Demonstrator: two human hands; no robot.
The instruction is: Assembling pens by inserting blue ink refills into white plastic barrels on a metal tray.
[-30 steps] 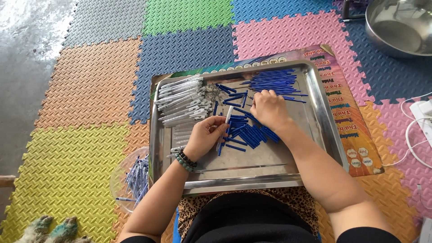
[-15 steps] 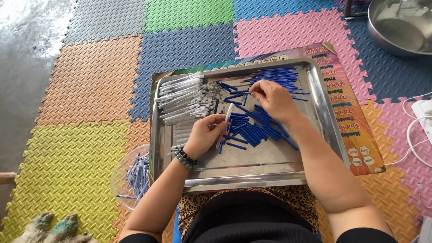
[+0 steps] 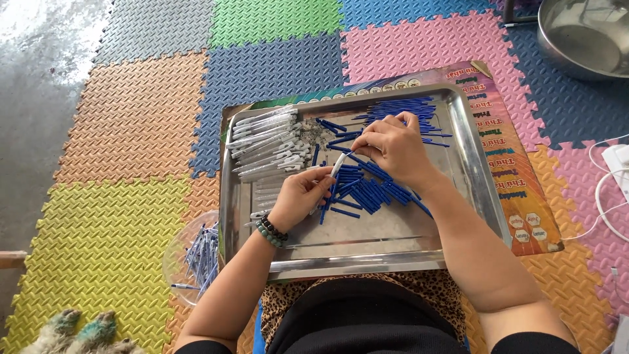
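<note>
A steel tray point(image 3: 472, 170) lies on my lap over a printed board. My left hand point(image 3: 303, 196) grips a clear pen barrel point(image 3: 336, 167) that sticks up from its fingers. Just above and right of it, my right hand point(image 3: 393, 145) pinches a small part at the barrel's tip; the part is too small to name. Loose blue pen parts point(image 3: 367, 190) lie heaped under both hands, with more blue ones point(image 3: 401, 106) at the tray's far edge. A stack of clear pen barrels point(image 3: 265, 139) fills the tray's left side.
A clear bowl of assembled pens point(image 3: 196, 259) sits left of the tray on coloured foam mats point(image 3: 131, 118). A steel basin point(image 3: 583, 36) stands at the far right. White cable point(image 3: 606, 193) lies on the right. A printed board point(image 3: 517, 164) lies under the tray.
My right hand has lifted from the blue heap and moved up to the barrel's tip. My left hand has stayed in place holding the barrel.
</note>
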